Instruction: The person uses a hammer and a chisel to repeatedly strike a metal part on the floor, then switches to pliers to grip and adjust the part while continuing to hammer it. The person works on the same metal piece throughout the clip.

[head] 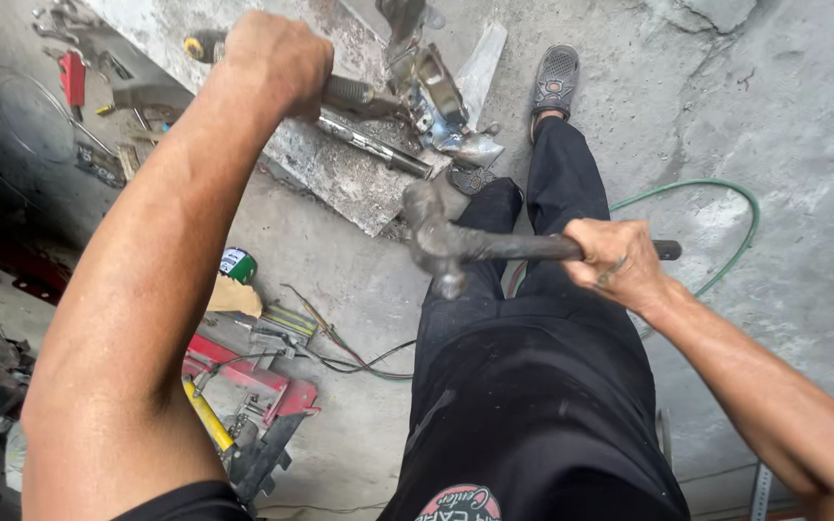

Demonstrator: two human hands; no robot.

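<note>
Fingers of the right hand clench a hammer, while the left hand grips a tool handle on the bench.

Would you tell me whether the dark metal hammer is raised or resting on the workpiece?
Raised: the dark metal hammer, gripped by the right hand, hangs in the air above the person's black trousers, touching nothing else.

Rough grey concrete floor, stained; green hose looped across; red metal frame lower left; daylight.
</note>
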